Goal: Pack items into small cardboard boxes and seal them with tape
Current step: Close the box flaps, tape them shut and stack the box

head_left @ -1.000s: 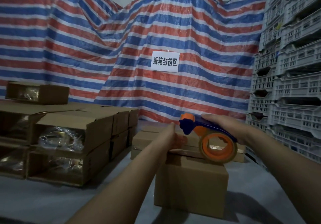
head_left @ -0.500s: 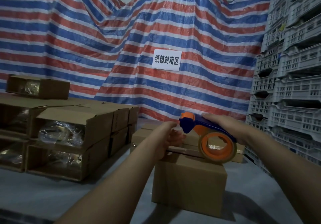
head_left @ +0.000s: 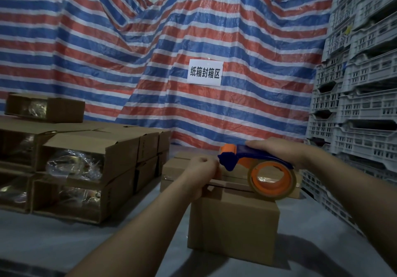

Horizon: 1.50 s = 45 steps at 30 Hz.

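Cardboard box [head_left: 233,223] at lower centre awaits sealing; the left hand [head_left: 200,174] pinches the tape end at its top edge; the right hand [head_left: 285,151] grips the tape dispenser [head_left: 257,166], probably next drawn across the flaps.

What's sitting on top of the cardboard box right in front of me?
On the cardboard box rests the tape dispenser, gripped by the right hand; the left hand curls at its top edge. The top seam is mostly covered.
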### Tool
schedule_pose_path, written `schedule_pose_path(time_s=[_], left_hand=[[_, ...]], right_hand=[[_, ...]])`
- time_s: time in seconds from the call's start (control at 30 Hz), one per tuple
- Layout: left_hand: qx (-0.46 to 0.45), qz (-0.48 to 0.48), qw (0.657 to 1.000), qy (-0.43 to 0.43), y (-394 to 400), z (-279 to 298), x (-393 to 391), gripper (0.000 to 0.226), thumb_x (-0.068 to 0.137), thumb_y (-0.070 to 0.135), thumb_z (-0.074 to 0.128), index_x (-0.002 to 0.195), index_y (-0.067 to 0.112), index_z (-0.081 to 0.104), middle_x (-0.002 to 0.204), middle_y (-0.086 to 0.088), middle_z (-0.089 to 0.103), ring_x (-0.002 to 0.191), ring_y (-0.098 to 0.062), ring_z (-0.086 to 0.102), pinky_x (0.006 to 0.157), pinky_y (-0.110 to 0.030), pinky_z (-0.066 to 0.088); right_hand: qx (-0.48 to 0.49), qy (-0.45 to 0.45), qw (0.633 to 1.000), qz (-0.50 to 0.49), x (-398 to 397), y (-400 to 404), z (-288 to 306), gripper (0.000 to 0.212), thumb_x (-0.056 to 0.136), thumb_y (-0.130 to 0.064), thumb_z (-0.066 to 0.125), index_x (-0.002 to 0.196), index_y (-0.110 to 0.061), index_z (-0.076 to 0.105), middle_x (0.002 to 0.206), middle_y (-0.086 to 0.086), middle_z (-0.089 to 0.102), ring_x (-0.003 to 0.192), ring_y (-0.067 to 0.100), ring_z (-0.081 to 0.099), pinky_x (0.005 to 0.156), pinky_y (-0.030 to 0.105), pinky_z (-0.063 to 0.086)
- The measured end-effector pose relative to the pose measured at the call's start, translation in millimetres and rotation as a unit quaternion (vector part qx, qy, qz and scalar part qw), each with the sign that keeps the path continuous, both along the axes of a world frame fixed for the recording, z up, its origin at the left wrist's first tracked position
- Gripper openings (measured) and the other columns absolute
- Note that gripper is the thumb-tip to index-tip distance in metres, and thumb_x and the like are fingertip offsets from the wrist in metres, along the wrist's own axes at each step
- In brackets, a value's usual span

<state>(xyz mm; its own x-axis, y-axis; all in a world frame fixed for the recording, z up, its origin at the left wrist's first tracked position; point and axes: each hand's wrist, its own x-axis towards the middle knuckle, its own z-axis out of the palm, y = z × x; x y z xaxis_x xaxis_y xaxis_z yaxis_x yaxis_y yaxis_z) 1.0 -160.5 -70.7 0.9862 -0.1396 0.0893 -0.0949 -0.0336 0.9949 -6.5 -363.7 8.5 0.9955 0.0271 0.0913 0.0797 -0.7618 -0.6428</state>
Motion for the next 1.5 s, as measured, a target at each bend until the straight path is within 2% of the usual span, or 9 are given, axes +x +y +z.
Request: schedule_pose_path(time_s=[0.1, 0.2, 0.5, 0.67, 0.83, 0.93, 1.03, 1.13, 1.5], left_hand=[[0.002, 0.020, 1.000, -0.023, -4.4, -3.7, 0.6, 0.019, 0.101, 0.021, 0.044, 0.090, 0.014, 0.058, 0.079, -0.005, 0.057, 0.067, -0.016, 0.054, 0.049, -0.023, 0.047], [-0.053, 0.058, 0.997, -0.013, -3.5, -7.3, 4.9, 0.014, 0.101, 0.021, 0.043, 0.099, 0.013, 0.055, 0.083, -0.005, 0.058, 0.074, -0.016, 0.053, 0.061, -0.028, 0.043], [-0.213, 0.107, 0.970, 0.044, 3.3, -14.1, 11.3, 0.023, 0.100, 0.017, 0.044, 0.080, 0.010, 0.053, 0.058, -0.002, 0.053, 0.057, -0.016, 0.049, 0.060, -0.032, 0.047], [-0.313, 0.099, 0.942, 0.071, 6.7, -13.8, 7.7, 0.014, 0.102, 0.011, 0.044, 0.095, 0.003, 0.053, 0.083, -0.012, 0.052, 0.073, -0.021, 0.063, 0.054, -0.025, 0.057], [-0.426, 0.112, 0.893, 0.096, 11.8, -14.1, -3.1, 0.012, 0.097, -0.001, 0.046, 0.090, 0.002, 0.054, 0.083, -0.016, 0.054, 0.074, -0.025, 0.060, 0.063, -0.032, 0.058], [-0.305, 0.149, 0.938, 0.067, 14.9, -16.8, -0.6, 0.017, 0.099, 0.006, 0.042, 0.104, 0.004, 0.059, 0.079, -0.013, 0.053, 0.066, -0.021, 0.060, 0.049, -0.024, 0.049], [-0.080, 0.207, 0.974, -0.036, 25.9, -28.4, 10.0, 0.018, 0.097, 0.018, 0.043, 0.086, 0.011, 0.055, 0.082, -0.012, 0.053, 0.070, -0.022, 0.053, 0.065, -0.032, 0.044], [0.016, 0.205, 0.975, -0.082, 36.2, -38.9, 14.0, 0.017, 0.093, 0.017, 0.046, 0.078, 0.012, 0.051, 0.077, -0.012, 0.049, 0.070, -0.022, 0.046, 0.067, -0.035, 0.040], [-0.018, 0.107, 0.994, -0.029, 54.3, -43.5, 16.0, 0.031, 0.102, 0.027, 0.051, 0.105, -0.002, 0.063, 0.087, -0.010, 0.062, 0.071, -0.019, 0.060, 0.061, -0.027, 0.052]], right_hand=[[-0.024, 0.008, 1.000, -0.014, -3.8, -10.1, 4.1, 0.050, 0.098, -0.059, 0.048, 0.099, -0.014, 0.068, 0.070, 0.000, 0.074, 0.053, 0.007, 0.066, 0.052, 0.017, 0.049], [-0.005, 0.012, 1.000, -0.015, -3.8, -23.4, 3.2, 0.048, 0.098, -0.058, 0.051, 0.099, -0.013, 0.068, 0.072, 0.002, 0.074, 0.056, 0.010, 0.066, 0.063, 0.024, 0.050], [-0.135, 0.007, 0.990, -0.038, 0.9, -5.6, 7.5, 0.051, 0.097, -0.064, 0.046, 0.092, -0.018, 0.069, 0.062, -0.007, 0.071, 0.050, 0.003, 0.064, 0.064, 0.023, 0.045], [-0.192, 0.026, 0.980, -0.044, 4.3, 9.0, 13.0, 0.051, 0.096, -0.067, 0.046, 0.090, -0.022, 0.069, 0.061, -0.008, 0.071, 0.054, 0.004, 0.064, 0.068, 0.024, 0.046], [-0.198, 0.048, 0.979, -0.017, 8.0, 27.4, 15.7, 0.048, 0.099, -0.062, 0.043, 0.091, -0.022, 0.067, 0.058, -0.010, 0.068, 0.048, 0.000, 0.062, 0.066, 0.023, 0.045], [-0.194, 0.050, 0.980, -0.017, 12.8, 31.6, 11.6, 0.046, 0.098, -0.061, 0.046, 0.097, -0.021, 0.068, 0.065, -0.008, 0.070, 0.053, 0.003, 0.062, 0.069, 0.024, 0.047], [-0.184, 0.038, 0.982, -0.018, 14.1, 29.1, 10.0, 0.044, 0.098, -0.060, 0.047, 0.099, -0.021, 0.067, 0.063, -0.009, 0.070, 0.051, 0.001, 0.062, 0.067, 0.023, 0.046], [-0.188, 0.035, 0.981, -0.020, 14.6, 29.8, 9.0, 0.045, 0.098, -0.061, 0.047, 0.099, -0.021, 0.067, 0.061, -0.010, 0.070, 0.051, 0.001, 0.063, 0.067, 0.022, 0.045], [-0.215, 0.048, 0.975, -0.025, 14.8, 39.5, 8.7, 0.039, 0.100, -0.056, 0.046, 0.104, -0.023, 0.065, 0.062, -0.011, 0.072, 0.054, 0.001, 0.066, 0.064, 0.021, 0.045]])
